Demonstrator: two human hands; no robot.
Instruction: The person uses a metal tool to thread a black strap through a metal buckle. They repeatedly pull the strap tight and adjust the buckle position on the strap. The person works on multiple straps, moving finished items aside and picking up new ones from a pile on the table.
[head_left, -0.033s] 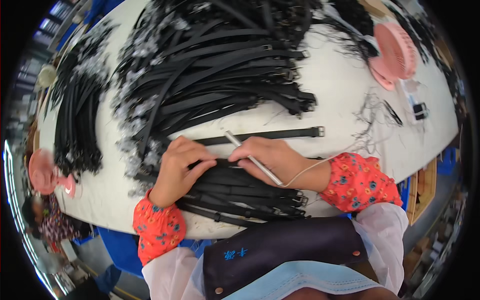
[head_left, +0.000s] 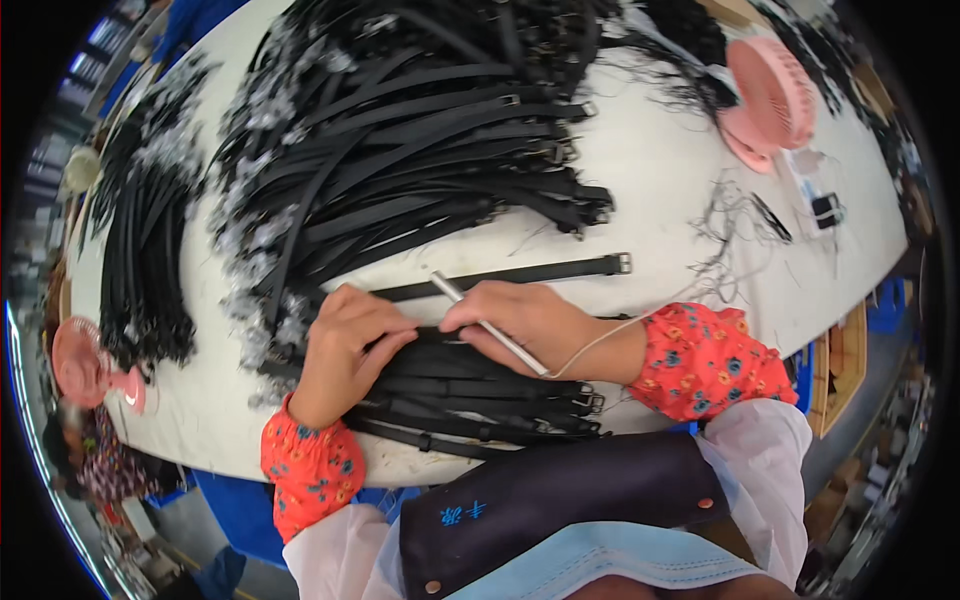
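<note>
My left hand (head_left: 348, 345) is closed, thumb and forefinger pinching a black belt (head_left: 432, 336) at the front of the table. Held by my right hand (head_left: 535, 322) is a slim silver-white pen-like tool (head_left: 514, 349), tilted, with a thin pale cord (head_left: 592, 350) trailing from its lower end. The fingertips of that hand also rest at the belt, close to my left ones. Beneath both hands lies a stack of black belts (head_left: 475, 408), buckles to the right. Just beyond them a single buckled belt (head_left: 545, 271) lies apart. My fingers hide part of the belt between them.
A large heap of black belts (head_left: 430, 130) covers the far middle of the white table (head_left: 650, 170). Another bundle (head_left: 145, 260) lies left. Pink fans stand at far right (head_left: 770, 100) and left (head_left: 82, 360). Loose threads (head_left: 722, 235) and a black tool (head_left: 771, 217) lie right.
The whole view has shifted slightly left. Both hands and the pen-like tool have come slightly nearer to me; their grips look the same.
</note>
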